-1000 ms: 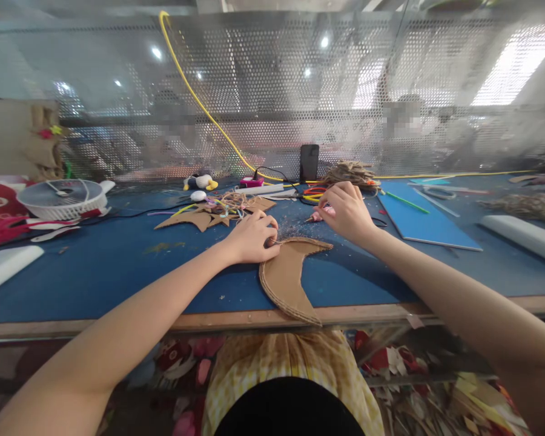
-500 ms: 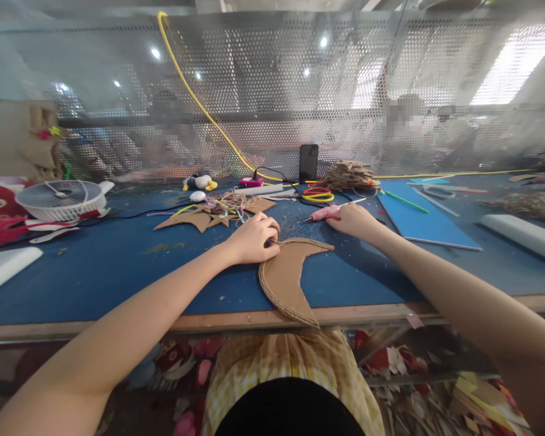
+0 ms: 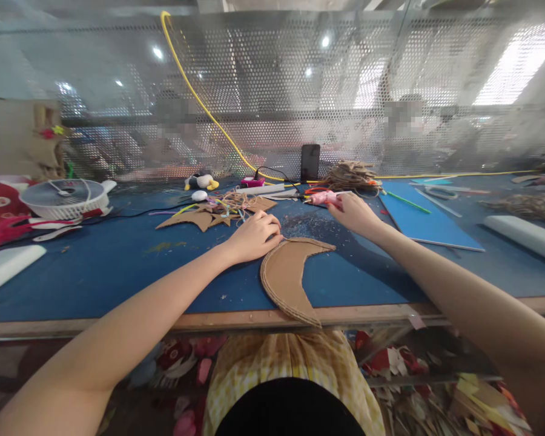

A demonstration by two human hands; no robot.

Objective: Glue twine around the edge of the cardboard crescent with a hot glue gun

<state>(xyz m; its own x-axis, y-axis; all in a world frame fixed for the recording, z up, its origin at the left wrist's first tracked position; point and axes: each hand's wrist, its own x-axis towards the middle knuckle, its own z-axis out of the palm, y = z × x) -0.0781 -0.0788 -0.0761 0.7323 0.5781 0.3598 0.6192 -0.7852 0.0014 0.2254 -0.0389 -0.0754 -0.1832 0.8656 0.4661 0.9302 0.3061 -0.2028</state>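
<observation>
Now, from the head view, your right hand point(image 3: 352, 212) has its fingers wrapped round the pink glue gun point(image 3: 321, 198), near the bundle of cardboard strips point(image 3: 350, 174). Your left hand point(image 3: 255, 236) curls at the cardboard crescent's point(image 3: 287, 275) upper edge, though whether those half-bent fingers pinch anything I can't tell; the crescent lies flat on the blue tabletop point(image 3: 227, 284), lower tip over its wooden edge point(image 3: 367, 313).

no readable text, no legible labels or numbers
</observation>
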